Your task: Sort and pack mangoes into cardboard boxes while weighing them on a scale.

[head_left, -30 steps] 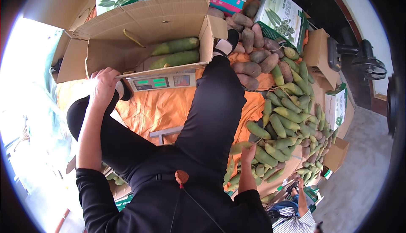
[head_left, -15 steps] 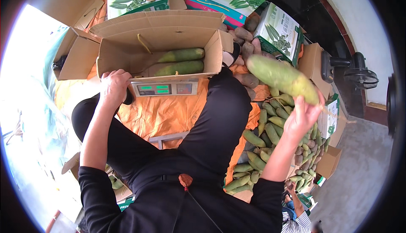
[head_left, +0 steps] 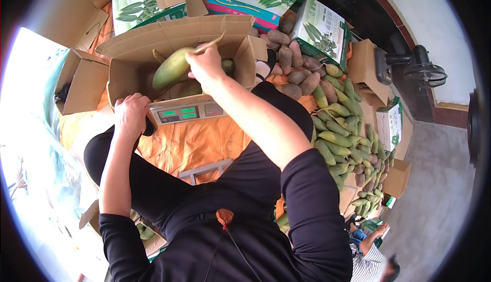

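A large green radish (head_left: 171, 71) is now slanted inside the open cardboard carton (head_left: 125, 77), its near end gripped by the right hand (head_left: 206, 67), a thin root tail poking out past the fingers; half a second ago that hand held it up over the heap of green radishes (head_left: 340, 139) at right. It partly hides the two radishes (head_left: 228, 67) already in the carton. The left hand (head_left: 131, 112) stays at the carton's near left corner, fingers bent at the rim; whether it clasps the cardboard or merely rests, I cannot tell. Beneath the carton sits a digital scale (head_left: 179, 113) with lit green displays. Reddish-brown radishes (head_left: 285, 57) lie beyond the right knee.
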The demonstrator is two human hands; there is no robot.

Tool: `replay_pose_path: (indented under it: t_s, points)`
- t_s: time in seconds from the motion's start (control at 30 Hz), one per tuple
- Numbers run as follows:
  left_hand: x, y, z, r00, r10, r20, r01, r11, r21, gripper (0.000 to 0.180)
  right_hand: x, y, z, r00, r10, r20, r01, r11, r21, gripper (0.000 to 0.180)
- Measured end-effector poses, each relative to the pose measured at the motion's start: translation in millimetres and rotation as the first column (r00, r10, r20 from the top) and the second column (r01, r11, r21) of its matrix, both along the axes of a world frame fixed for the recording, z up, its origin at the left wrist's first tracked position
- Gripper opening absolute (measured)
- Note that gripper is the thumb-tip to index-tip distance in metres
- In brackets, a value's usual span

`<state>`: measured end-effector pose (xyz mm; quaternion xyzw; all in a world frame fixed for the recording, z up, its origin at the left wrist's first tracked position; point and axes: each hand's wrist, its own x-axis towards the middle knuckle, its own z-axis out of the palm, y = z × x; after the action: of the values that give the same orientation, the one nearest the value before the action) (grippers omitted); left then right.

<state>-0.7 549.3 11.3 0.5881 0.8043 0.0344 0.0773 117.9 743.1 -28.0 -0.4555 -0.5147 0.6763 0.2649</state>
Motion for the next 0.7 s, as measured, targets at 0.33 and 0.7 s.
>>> replay_pose_path:
  t_s: [0.33,0.7]
  points:
    - [-1.5,-3.2,0.4,0.999,0.027,-0.022,-0.027,1.000,0.005,0.011,131.3,38.2,132.9,0.922,0.385,-0.027,-0.370,0.902,0.223,0.028]
    - [2.0,1.9,1.6,1.000,0.010,0.028,-0.011,0.999,0.039,0.012,408.2,1.3,-105.9,0.645,-0.196,0.738,-0.219,0.878,0.425,0.018]
